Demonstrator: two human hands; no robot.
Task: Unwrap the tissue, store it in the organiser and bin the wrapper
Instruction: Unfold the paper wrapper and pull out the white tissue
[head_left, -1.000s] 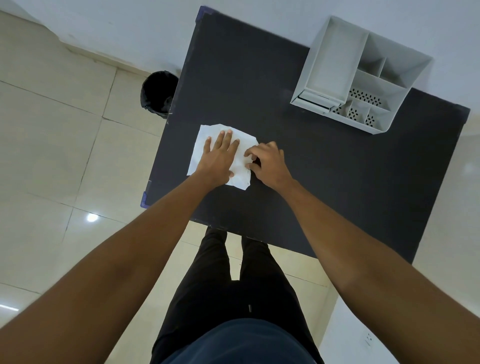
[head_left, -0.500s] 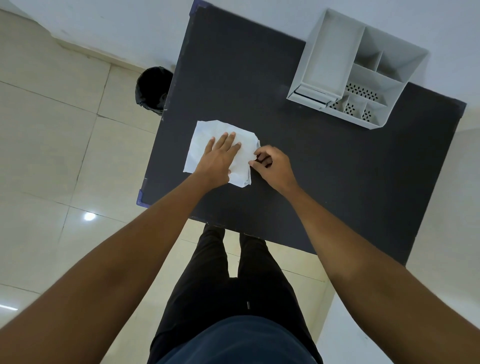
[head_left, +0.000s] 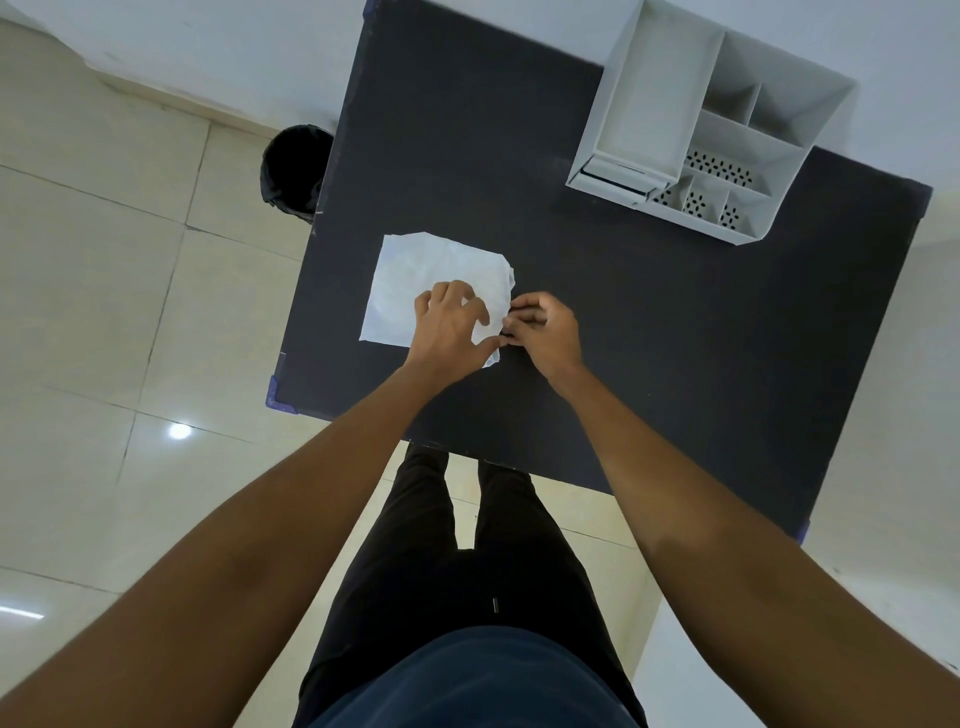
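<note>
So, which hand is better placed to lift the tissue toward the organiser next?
Probably the right hand: its fingers pinch the tissue at its right edge, the side toward the organiser. The left hand lies on top of the sheet.

Tissue (head_left: 415, 280): white, thin, creased sheet, spread flat near the left front corner of the black surface (head_left: 649, 338); near right corner partly covered by hands. Organiser (head_left: 654, 104): pale grey plastic, upright at the far right corner of the surface; one long open tray on its left side, several smaller compartments on its right side, some with perforated floors. Bin (head_left: 293, 166): round, black-lined, on the floor just beside the surface's left edge. Wrapper cannot be made out.
</note>
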